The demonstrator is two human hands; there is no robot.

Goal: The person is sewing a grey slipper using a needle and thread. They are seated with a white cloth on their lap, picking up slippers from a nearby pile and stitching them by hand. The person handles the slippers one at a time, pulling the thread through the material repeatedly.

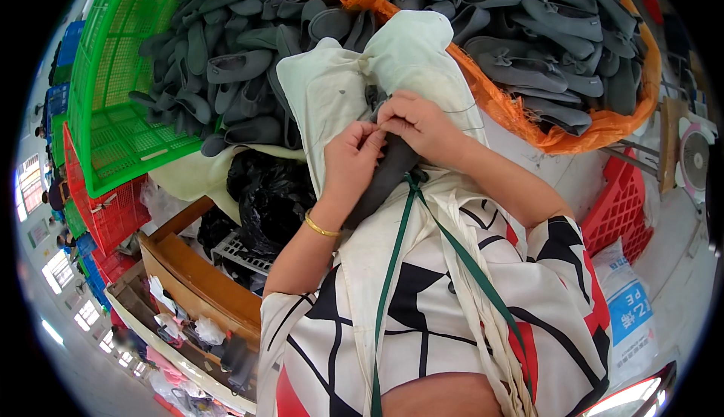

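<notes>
A dark grey slip-on shoe (388, 176) lies across my lap, on the pale cloth over my legs. My left hand (353, 157) is closed beside the shoe, its thumb and fingertips pinched together. Against it, my right hand (424, 129) is also closed in a pinch, over the upper part of the shoe. The fingertips of both hands meet there. What sits between them is too small to make out, and the fingers hide part of the shoe.
A green plastic crate (113, 100) heaped with grey shoes (237, 66) stands at the far left. An orange woven sack (494, 104) full of similar shoes, some with bows, is at the far right. Nearer left are a black plastic bag (271, 206) and a wooden drawer (200, 274).
</notes>
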